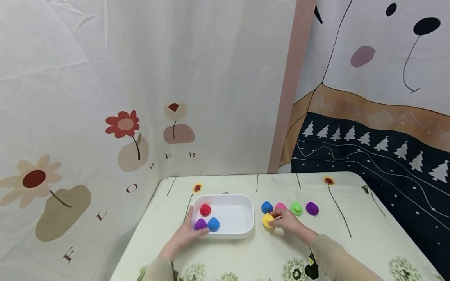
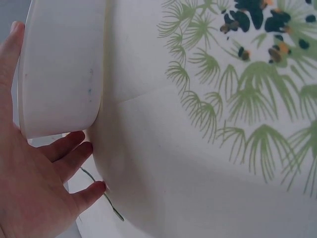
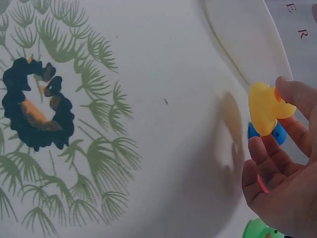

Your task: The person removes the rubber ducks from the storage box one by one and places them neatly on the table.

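Observation:
A white plastic tray (image 1: 230, 235) stands on the table. My left hand (image 1: 184, 233) holds it at the left end, thumb over the front rim and fingers around the corner; the left wrist view shows the tray wall (image 2: 62, 74) beside the palm. Inside lie a red duck (image 1: 205, 210), a purple duck (image 1: 200, 224) and a blue duck (image 1: 213, 224). To the right of the tray, my right hand (image 1: 289, 223) pinches a yellow rubber duck (image 3: 262, 109) between thumb and fingers. The duck's shadow falls apart from it on the cloth.
Behind the right hand are a blue duck (image 1: 267, 207), a pink duck (image 1: 280, 205) partly covered by the hand, a green duck (image 1: 296, 208) and a purple duck (image 1: 312, 208). A flower-printed cloth (image 1: 246, 259) covers the table. Printed curtains (image 1: 225, 97) hang behind and at the left.

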The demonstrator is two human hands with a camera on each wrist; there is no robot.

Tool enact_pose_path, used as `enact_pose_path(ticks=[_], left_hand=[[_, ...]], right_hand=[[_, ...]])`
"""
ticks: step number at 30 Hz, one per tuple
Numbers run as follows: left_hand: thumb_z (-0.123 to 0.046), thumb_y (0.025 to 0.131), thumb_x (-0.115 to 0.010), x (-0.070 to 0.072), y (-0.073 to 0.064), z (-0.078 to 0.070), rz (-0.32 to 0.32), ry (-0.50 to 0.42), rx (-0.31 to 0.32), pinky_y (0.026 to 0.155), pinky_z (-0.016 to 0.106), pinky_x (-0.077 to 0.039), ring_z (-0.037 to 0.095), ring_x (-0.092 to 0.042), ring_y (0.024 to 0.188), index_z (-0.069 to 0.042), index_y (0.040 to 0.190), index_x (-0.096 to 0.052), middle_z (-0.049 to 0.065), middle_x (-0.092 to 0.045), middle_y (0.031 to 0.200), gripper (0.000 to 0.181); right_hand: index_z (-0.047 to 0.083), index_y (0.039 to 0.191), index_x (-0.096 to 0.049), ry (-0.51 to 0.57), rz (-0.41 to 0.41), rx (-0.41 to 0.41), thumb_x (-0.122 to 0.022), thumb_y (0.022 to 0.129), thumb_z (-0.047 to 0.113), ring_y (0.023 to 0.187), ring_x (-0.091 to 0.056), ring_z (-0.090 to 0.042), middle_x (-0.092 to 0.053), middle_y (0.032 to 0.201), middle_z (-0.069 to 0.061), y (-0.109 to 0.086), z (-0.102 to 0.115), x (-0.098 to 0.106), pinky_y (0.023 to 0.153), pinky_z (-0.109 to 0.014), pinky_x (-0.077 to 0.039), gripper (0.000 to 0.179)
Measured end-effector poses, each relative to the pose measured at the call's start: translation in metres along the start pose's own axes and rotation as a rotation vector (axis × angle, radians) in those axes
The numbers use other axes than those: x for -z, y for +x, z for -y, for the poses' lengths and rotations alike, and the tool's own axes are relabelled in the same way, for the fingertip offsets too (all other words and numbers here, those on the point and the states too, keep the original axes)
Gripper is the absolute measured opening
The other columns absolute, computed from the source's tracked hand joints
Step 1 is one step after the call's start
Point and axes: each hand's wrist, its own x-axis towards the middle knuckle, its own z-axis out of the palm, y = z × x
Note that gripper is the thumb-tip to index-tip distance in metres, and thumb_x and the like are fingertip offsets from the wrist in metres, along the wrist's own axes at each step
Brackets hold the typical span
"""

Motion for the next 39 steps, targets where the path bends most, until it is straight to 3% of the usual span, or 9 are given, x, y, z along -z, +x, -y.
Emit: enact_pose_path(ticks=[14,23,39], left_hand=[[-0.046,0.077,-0.079,0.0011,-0.0009,-0.0012,0.000,-0.002,0.006,0.106,0.065,-0.026,0.053,-0.029,0.134,-0.009,0.156,0.003,0.033,-0.019,0.153,0.119],[-0.045,0.077,-0.079,0.0012,-0.0012,-0.0004,-0.007,-0.001,-0.005,0.107,0.063,-0.027,0.052,-0.031,0.133,-0.007,0.156,0.002,0.033,-0.021,0.152,0.119],[-0.045,0.077,-0.079,-0.0001,-0.0019,0.0002,-0.012,-0.011,-0.019,0.106,0.064,-0.027,0.052,-0.031,0.133,-0.007,0.155,0.002,0.033,-0.021,0.152,0.119]], right_hand=[[0.000,0.096,-0.069,-0.022,0.005,0.050,-0.081,0.074,0.008,0.081,-0.062,-0.018,-0.065,0.090,-0.003,-0.0037,-0.0080,-0.0028,0.073,-0.032,-0.054,0.026],[0.000,0.096,-0.068,-0.025,0.008,0.020,-0.082,0.073,0.008,0.082,-0.061,-0.018,-0.064,0.089,-0.003,-0.0063,-0.0053,-0.0052,0.073,-0.033,-0.055,0.028],[0.002,0.094,-0.069,-0.041,0.001,0.041,-0.083,0.073,0.011,0.082,-0.060,-0.018,-0.063,0.089,-0.003,-0.0093,-0.0056,-0.0039,0.071,-0.032,-0.054,0.027]])
